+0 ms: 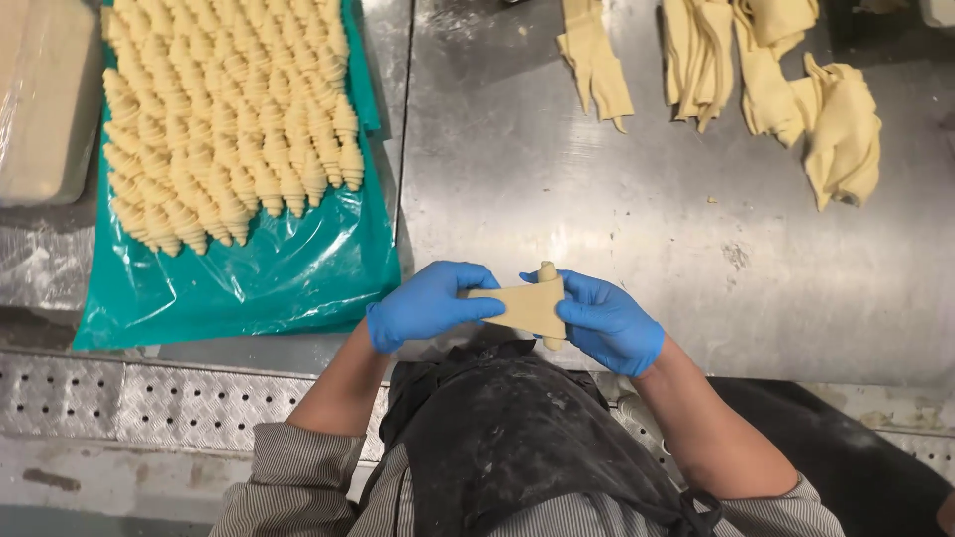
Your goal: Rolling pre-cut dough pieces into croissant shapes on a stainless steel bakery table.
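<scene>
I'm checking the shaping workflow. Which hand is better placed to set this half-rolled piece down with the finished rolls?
Probably the left hand: it pinches the dough triangle's tip on the side nearest the teal sheet of shaped rolls. The right hand grips the rolled end, farther away.

The near part of the dough triangle [525, 306] lies under the right hand [609, 320], and its left tip is covered by the fingers of the left hand [426, 303]; how far the rolled end goes behind the right-hand grip cannot be told. The rows of rolled pastries [227, 119] on the green plastic sheet [249, 278] run off the far edge of the picture. The dough strips [597, 65] on the desk [597, 199] are likewise cut by the far edge. At the far left, a pale wrapped block [40, 99], perhaps dough, is only partly in view.
</scene>
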